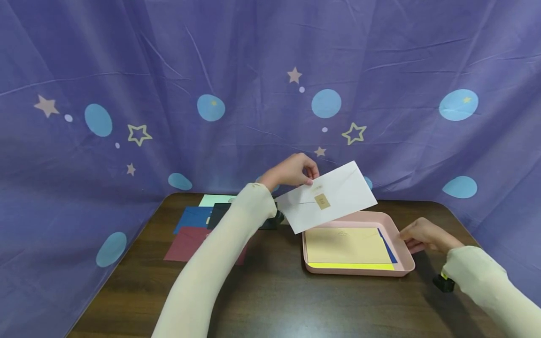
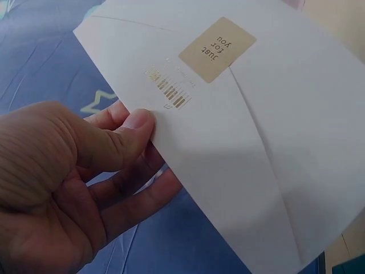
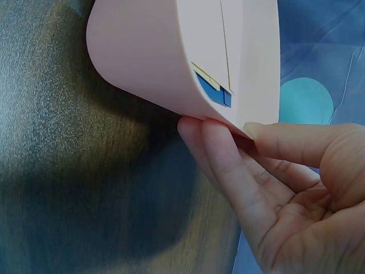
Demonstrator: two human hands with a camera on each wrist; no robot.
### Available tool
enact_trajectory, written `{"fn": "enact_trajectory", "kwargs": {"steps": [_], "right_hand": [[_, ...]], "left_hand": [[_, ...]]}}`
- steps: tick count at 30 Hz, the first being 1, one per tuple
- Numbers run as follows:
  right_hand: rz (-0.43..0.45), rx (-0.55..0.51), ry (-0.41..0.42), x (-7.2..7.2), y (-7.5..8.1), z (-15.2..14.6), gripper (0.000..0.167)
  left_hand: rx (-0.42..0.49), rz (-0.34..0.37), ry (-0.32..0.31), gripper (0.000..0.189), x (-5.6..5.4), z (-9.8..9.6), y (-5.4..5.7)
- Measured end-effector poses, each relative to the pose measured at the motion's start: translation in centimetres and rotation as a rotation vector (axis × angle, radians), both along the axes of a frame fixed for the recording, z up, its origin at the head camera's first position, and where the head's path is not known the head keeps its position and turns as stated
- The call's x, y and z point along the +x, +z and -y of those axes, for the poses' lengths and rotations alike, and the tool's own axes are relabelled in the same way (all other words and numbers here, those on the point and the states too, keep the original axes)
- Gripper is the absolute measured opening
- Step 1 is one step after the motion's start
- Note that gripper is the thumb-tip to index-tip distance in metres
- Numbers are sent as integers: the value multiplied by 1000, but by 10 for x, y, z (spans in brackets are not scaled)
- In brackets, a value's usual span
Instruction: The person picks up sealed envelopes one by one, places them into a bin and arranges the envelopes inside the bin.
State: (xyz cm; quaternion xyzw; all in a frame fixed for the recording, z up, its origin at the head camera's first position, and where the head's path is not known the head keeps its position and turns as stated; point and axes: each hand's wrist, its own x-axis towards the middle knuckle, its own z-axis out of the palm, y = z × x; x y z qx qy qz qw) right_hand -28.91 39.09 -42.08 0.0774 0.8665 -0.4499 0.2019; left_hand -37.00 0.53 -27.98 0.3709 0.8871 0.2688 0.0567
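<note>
A white envelope (image 1: 334,197) with a tan "Just for you" sticker (image 2: 218,49) hangs tilted over the back left of a pink tray (image 1: 359,271). My left hand (image 1: 296,170) pinches its upper edge, thumb on the sticker side and fingers behind. In the tray lie a cream envelope (image 1: 346,246), a yellow one (image 1: 351,266) beneath it and a dark blue one (image 1: 389,249) showing at the right. My right hand (image 1: 427,236) pinches the tray's right rim between thumb and fingers, as the right wrist view (image 3: 268,188) shows.
Left of the tray, partly behind my left sleeve, lie several envelopes: dark red (image 1: 186,244), blue (image 1: 192,219), black (image 1: 217,213) and pale green (image 1: 213,200). They rest on a dark wooden table (image 1: 279,300). A purple patterned curtain (image 1: 253,61) hangs behind the table.
</note>
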Motion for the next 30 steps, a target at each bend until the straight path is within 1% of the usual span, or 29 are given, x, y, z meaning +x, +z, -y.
{"fn": "enact_trajectory", "kwargs": {"steps": [4,8,13,17,24,30], "right_hand": [[-4,-22,17,1,-1,-2,36],[0,-39,52,0,-1,-4,34],[-10,-21,31,2,0,0,37],[-8,-8,17,2,2,1,38],[-17,-2,17,2,3,1,38],[-17,-2,7,3,2,3,33]], "left_hand": [[3,-25,-24,5,3,-9,1],[3,-33,-46,5,5,-18,1],[-11,-60,-88,6,8,-30,2],[-20,-59,-116,5,11,-38,0],[-56,-43,-138,6,13,-53,-8],[-79,-22,-159,10,17,-63,-17]]}}
